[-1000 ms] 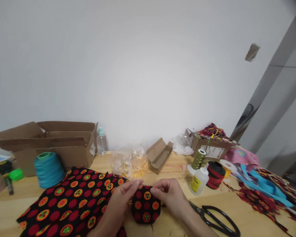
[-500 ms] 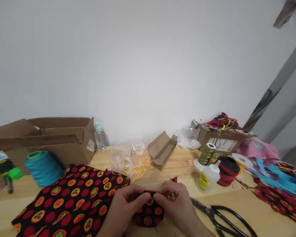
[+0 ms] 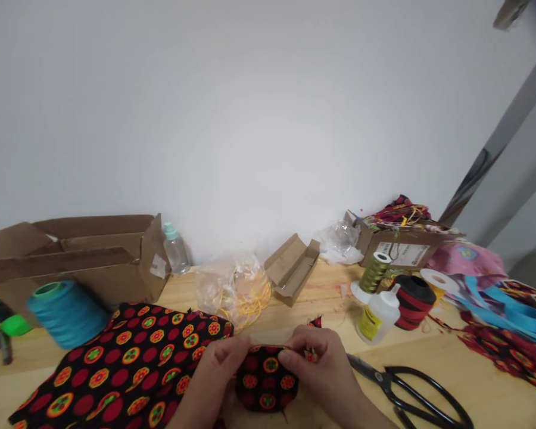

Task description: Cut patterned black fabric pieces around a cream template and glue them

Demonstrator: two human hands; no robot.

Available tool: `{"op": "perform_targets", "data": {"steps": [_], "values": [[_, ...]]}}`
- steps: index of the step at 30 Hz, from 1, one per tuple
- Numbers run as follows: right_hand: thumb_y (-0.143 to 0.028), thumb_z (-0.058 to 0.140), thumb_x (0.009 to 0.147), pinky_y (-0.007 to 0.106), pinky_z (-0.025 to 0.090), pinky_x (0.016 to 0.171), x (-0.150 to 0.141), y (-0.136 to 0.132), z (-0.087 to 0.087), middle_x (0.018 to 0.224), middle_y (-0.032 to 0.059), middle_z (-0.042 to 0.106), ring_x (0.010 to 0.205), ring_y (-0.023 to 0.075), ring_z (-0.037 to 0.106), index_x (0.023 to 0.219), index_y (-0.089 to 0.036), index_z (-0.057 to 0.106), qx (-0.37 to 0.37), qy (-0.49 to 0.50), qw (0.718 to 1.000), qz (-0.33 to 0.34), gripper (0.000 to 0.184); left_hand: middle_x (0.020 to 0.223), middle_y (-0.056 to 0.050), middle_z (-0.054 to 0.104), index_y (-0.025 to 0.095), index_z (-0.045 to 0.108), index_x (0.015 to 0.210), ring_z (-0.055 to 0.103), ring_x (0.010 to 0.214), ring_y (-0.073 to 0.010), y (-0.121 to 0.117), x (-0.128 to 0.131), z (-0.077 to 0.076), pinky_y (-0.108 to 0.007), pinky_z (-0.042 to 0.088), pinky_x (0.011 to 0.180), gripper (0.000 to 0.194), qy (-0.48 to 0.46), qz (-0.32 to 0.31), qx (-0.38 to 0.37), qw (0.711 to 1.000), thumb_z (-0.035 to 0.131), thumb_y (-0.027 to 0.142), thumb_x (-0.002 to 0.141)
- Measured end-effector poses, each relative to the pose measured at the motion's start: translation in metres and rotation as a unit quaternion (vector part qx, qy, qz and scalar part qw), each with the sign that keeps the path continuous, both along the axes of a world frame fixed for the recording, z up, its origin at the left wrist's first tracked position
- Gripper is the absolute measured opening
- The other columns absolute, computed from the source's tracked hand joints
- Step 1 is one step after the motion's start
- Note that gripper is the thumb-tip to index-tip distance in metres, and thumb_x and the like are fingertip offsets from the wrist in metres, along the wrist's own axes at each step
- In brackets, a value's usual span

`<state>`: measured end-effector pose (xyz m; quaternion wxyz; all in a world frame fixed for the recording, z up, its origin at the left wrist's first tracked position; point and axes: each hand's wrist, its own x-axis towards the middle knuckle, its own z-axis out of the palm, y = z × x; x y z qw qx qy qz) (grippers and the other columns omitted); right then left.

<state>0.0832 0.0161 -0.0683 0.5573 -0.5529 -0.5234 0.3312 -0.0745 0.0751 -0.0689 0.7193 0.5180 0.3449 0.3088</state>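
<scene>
Between my two hands hangs a small rounded piece of patterned fabric (image 3: 267,379), black with red dots and bright flower motifs. My left hand (image 3: 221,366) pinches its upper left edge. At the upper right edge, my right hand (image 3: 320,361) grips it between thumb and fingers. A larger cloth (image 3: 129,363) of the same print lies flat to the left, partly under my left forearm. Black-handled scissors (image 3: 386,381) rest on the table right of my right hand. A fabric scrap (image 3: 315,322) pokes out just behind that hand.
Behind stand a long cardboard box (image 3: 89,262), a spray bottle (image 3: 175,250), a plastic bag with yellow cord (image 3: 236,292) and a small open carton (image 3: 292,268). A teal thread cone (image 3: 69,316) is at left. A glue bottle (image 3: 379,317), spools and ribbons (image 3: 513,313) crowd the right.
My left thumb has shifted left off the fabric's front, so more of its print shows. My right hand keeps its pinch. The view has turned slightly.
</scene>
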Motion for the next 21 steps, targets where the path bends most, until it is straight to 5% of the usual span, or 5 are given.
{"op": "perform_targets", "data": {"steps": [3,8,14,17,21], "values": [[-0.029,0.064,0.064,0.022,0.033,0.048,0.0019,0.0013,-0.0031,0.05,-0.0019,0.052,0.05,0.0117,0.043,0.053,-0.015,0.063,-0.009,0.043,0.999,0.003,0.017,0.055,-0.004,0.067,0.017,0.072,0.067,0.057,0.056,-0.0194,0.0013,0.0004,-0.0002,-0.029,0.044,0.061,0.042,-0.045,-0.017,-0.053,0.997,0.055,0.055,0.064],[-0.028,0.065,0.063,0.023,0.033,0.049,0.0033,0.0013,-0.0036,0.049,-0.0024,0.051,0.05,0.0115,0.042,0.051,-0.015,0.062,0.0,0.04,0.999,-0.002,0.018,0.056,-0.003,0.067,0.014,0.07,0.058,0.054,0.055,-0.0134,0.0027,-0.0025,-0.0025,-0.021,0.039,0.055,0.032,0.0,-0.048,-0.014,0.999,0.061,0.044,0.066],[-0.029,0.064,0.063,0.023,0.032,0.048,0.0043,0.0016,-0.0035,0.049,-0.0018,0.051,0.05,0.0118,0.042,0.052,-0.014,0.062,-0.009,0.043,0.999,-0.002,0.019,0.049,0.002,0.062,0.019,0.067,0.049,0.049,0.051,-0.0116,-0.0024,-0.0016,-0.0031,-0.019,0.037,0.048,0.037,0.042,0.07,-0.001,0.997,0.064,0.055,0.054],[-0.029,0.064,0.063,0.023,0.032,0.048,0.0034,0.0015,-0.003,0.049,-0.0021,0.05,0.05,0.0121,0.042,0.051,-0.014,0.061,-0.012,0.039,0.999,-0.002,0.019,0.045,0.002,0.06,0.018,0.065,0.044,0.048,0.048,-0.0111,-0.0025,-0.0007,-0.0026,-0.019,0.038,0.047,0.036,0.065,0.068,0.023,0.995,0.065,0.052,0.056],[-0.03,0.063,0.062,0.023,0.032,0.048,-0.0002,0.0,-0.0009,0.049,-0.0021,0.049,0.05,0.0123,0.042,0.05,-0.015,0.059,-0.016,0.027,1.0,0.001,0.019,0.06,-0.002,0.069,0.021,0.073,0.063,0.058,0.061,-0.0178,0.0001,-0.0001,-0.0006,-0.024,0.045,0.062,0.041,0.046,0.034,0.063,0.996,0.058,0.059,0.058]]}}
